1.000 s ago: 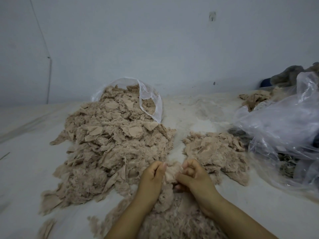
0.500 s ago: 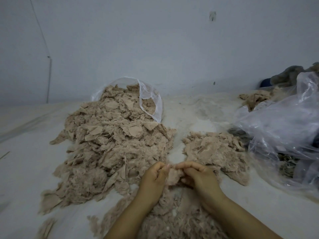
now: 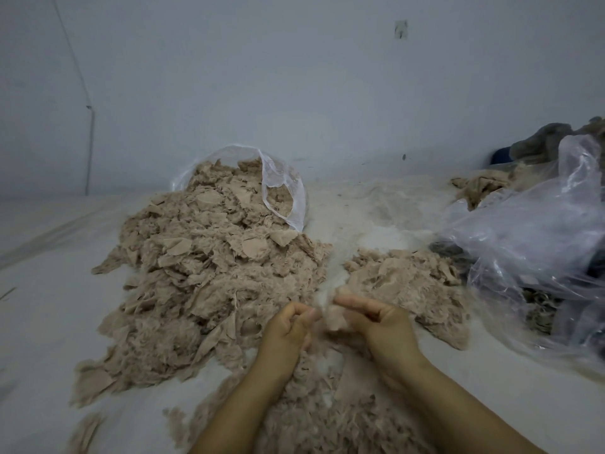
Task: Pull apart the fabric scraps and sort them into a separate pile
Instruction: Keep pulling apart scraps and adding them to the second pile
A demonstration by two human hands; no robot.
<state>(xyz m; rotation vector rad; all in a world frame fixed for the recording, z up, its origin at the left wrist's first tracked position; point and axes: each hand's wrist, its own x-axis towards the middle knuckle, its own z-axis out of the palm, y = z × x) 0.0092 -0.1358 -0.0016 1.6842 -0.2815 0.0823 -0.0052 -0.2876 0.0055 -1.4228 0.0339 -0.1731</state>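
Note:
A big heap of beige fabric scraps (image 3: 209, 276) spills out of a clear plastic bag (image 3: 281, 188) at centre left. A smaller pile of scraps (image 3: 412, 283) lies to its right. More fluffy scraps (image 3: 314, 407) lie near me between my forearms. My left hand (image 3: 288, 329) and my right hand (image 3: 376, 322) sit close together above them. A small beige scrap (image 3: 334, 317) is pinched in my right fingers; my left fingertips are curled and pinch its thin fibres at the other side.
A crumpled clear plastic bag (image 3: 530, 244) with dark contents fills the right side. Behind it lie more beige cloth (image 3: 481, 188) and grey cloth (image 3: 550, 139). A white wall (image 3: 294, 77) closes the back, and the white floor (image 3: 49, 322) extends left.
My hands have drawn slightly apart, and the scrap between them has thinned and stretched toward the right hand. The piles have not moved.

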